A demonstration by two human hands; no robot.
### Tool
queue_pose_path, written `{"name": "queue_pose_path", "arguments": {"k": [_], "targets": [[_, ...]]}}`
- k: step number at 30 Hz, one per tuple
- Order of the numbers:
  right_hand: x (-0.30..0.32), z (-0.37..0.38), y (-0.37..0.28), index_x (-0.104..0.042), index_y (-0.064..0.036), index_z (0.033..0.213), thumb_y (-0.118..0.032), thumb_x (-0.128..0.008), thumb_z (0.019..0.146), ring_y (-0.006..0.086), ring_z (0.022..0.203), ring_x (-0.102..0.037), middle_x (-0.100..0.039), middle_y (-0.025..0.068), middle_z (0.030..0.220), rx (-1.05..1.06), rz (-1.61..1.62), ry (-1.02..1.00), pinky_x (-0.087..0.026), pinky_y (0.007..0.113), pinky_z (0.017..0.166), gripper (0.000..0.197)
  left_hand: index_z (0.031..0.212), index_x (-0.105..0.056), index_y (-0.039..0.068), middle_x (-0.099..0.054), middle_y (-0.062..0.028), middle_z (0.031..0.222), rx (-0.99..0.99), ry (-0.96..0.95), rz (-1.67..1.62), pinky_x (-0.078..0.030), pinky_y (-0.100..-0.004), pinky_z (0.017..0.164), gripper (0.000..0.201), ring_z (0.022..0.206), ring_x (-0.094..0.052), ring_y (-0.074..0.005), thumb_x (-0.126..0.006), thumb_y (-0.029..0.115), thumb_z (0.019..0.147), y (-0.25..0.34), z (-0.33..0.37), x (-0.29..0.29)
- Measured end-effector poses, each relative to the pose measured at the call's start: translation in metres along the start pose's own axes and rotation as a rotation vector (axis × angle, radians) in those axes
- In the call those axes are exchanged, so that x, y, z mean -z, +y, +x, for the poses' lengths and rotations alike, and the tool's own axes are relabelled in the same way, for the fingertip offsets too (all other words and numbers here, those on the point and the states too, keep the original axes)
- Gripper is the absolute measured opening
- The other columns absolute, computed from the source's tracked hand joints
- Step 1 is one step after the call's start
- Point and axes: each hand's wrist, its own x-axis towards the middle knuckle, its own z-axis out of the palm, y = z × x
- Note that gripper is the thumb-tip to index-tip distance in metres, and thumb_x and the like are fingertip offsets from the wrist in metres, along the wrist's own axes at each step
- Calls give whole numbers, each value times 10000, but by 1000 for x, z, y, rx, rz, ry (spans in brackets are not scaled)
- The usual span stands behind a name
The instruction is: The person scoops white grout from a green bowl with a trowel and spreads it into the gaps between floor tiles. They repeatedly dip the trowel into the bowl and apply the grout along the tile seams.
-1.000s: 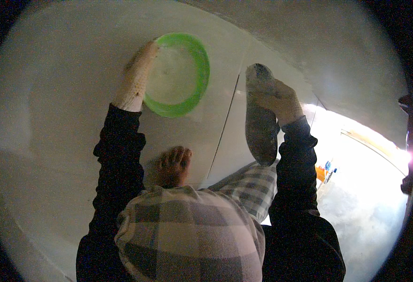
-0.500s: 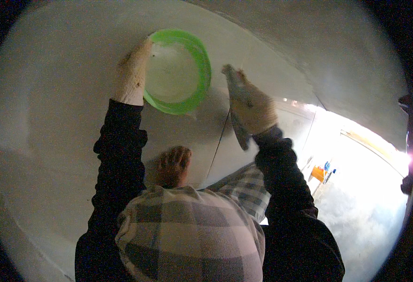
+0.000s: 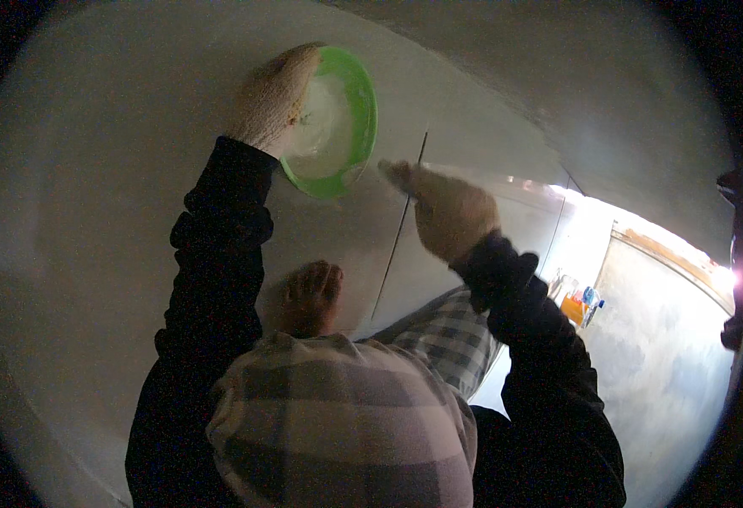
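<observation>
At the upper middle, a round green bowl (image 3: pixel 361 106) holds a pale, whitish mass (image 3: pixel 325 127) and leans to one side. My left hand (image 3: pixel 274 97), in a cream knitted glove, is closed on the bowl's left rim; its fingertips are hidden. To the right of the bowl, my right hand (image 3: pixel 456 207), gloved the same way, is closed with its finger end toward the bowl. Motion blur smears it. What it grips cannot be made out; a faint, thin streak shows between its fingers and the bowl's lower rim.
Below the bowl, a bare foot (image 3: pixel 310 296) rests on the pale tiled floor (image 3: pixel 118 254) with dark joints. A grey wall (image 3: pixel 591 93) rises at the upper right. Near a bright opening at right stand an orange container (image 3: pixel 573 309) and a blue-capped item (image 3: pixel 591 298).
My left hand has shifted slightly up and right, tilting the bowl. My right hand has turned and moved down; the dark flat shape along its edge no longer shows.
</observation>
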Motion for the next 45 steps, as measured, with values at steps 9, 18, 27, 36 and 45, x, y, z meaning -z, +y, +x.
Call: {"name": "queue_pose_path", "arguments": {"k": [9, 18, 27, 36, 45], "targets": [[25, 117, -28, -532, -160, 1312, -193, -468, 901, 330, 950, -670, -675, 159, 1030, 20, -298, -323, -546, 463, 864, 417, 1086, -611, 69, -669, -163, 1027, 429, -447, -73, -534, -458, 790, 291, 914, -650, -370, -454, 259, 932, 1, 11, 11], [1, 116, -10, -612, -150, 1216, -324, -517, 900, 258, 907, -683, -703, 129, 939, 239, 167, -420, -538, 413, 812, 373, 987, -695, 120, -679, -147, 999, 202, 15, -11, -520, -481, 803, 309, 927, -638, -378, -501, 343, 896, 36, -7, -5], [-51, 100, 12, -640, -44, 1116, -172, -676, 785, 157, 900, -658, -712, 90, 963, 291, 781, -532, -529, 343, 826, 356, 1006, -693, 90, -679, -171, 976, 114, 10, -18, -508, -482, 820, 321, 913, -635, -396, -518, 335, 894, 30, -10, -17], [-55, 25, 87, -648, -35, 1116, -134, -736, 771, 203, 947, -668, -705, 101, 1057, 188, 855, -85, -534, 336, 861, 370, 1223, -576, 43, -645, -153, 1180, 465, 242, -444, -519, -389, 894, 333, 1032, -651, -277, -419, 223, 991, -81, -66, -15], [-37, 94, 59, -561, -70, 1256, -220, -606, 849, 348, 963, -674, -638, 198, 1138, -288, 171, 120, -545, 425, 821, 436, 1318, -493, 70, -606, -105, 1256, 508, 190, -10, -500, -345, 932, 361, 1103, -616, -202, -364, 226, 1019, -62, -78, 15]]}}
